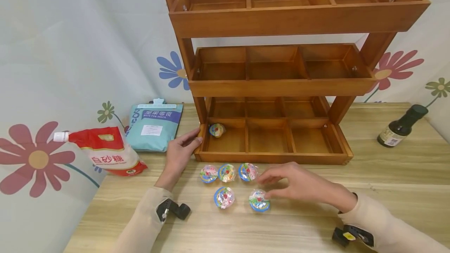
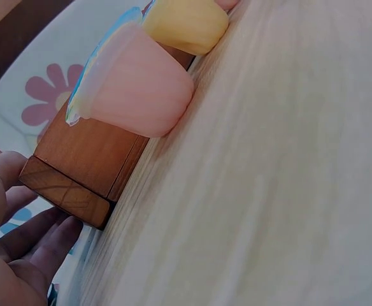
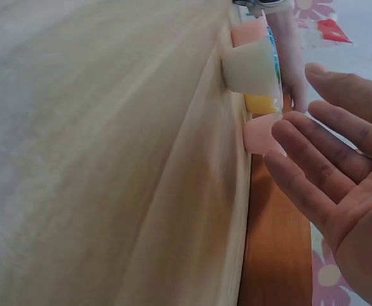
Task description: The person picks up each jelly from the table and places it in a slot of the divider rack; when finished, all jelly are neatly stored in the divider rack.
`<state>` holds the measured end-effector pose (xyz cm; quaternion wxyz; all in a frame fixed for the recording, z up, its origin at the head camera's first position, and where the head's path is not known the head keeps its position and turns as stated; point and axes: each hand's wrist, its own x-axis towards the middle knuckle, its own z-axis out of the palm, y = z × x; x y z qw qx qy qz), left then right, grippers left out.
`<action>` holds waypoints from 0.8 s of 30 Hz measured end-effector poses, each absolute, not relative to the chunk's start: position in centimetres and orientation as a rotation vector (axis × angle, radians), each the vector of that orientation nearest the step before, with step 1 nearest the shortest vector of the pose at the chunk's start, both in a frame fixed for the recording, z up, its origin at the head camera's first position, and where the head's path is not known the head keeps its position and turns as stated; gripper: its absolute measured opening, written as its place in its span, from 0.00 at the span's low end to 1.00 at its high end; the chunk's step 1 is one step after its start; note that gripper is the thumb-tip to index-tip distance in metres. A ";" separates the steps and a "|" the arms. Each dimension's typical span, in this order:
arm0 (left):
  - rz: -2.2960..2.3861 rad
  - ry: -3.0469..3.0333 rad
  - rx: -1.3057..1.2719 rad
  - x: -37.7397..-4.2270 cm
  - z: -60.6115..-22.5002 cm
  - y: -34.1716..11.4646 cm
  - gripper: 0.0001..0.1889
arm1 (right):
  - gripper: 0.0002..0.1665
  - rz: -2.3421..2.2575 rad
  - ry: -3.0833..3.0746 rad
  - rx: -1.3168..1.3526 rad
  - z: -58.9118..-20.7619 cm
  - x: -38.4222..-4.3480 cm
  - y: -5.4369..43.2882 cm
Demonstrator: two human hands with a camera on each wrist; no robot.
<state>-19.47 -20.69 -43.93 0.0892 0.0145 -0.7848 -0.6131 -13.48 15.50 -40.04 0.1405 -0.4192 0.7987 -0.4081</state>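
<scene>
Touching the left end of the wooden three-tier rack, the left hand has its thumb and fingers laid against the corner of the lowest tier, without an evident clasp. The right hand is empty, its fingers loosely extended and parted, with the palm in plain sight of the right wrist camera; its thumb is just beside the pale jelly cup, and its fingers are near the right-hand pink jelly cup.

Five jelly cups stand on the table in front of the rack, film lids uppermost. In the back row, the left-hand pink jelly cup is right beside the yellow jelly cup, with the right-hand pink one a little apart. Nearer the person are the front pink jelly cup and the pale one, well apart. Another jelly cup sits in the left compartment of the lowest tier, near its left wall.

Left of the rack are a turquoise nut-snack pouch with a clip along its top and a red-and-white sugar bag with a white cap. A dark bottle stands to the right.
</scene>
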 end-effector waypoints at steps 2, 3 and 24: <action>-1.827 -2.336 0.044 -19.4 -43.9 -20.7 0.20 | 0.22 -1.173 2.292 -1.178 -40.2 -13.3 15.5; -1.827 -2.337 0.045 -19.4 -43.9 -20.7 0.20 | 0.23 -1.169 2.286 -1.174 -40.2 -13.2 15.5; -1.852 -2.305 0.035 -19.6 -44.0 -20.7 0.20 | 0.29 -1.152 2.192 -1.277 -41.2 -12.9 15.3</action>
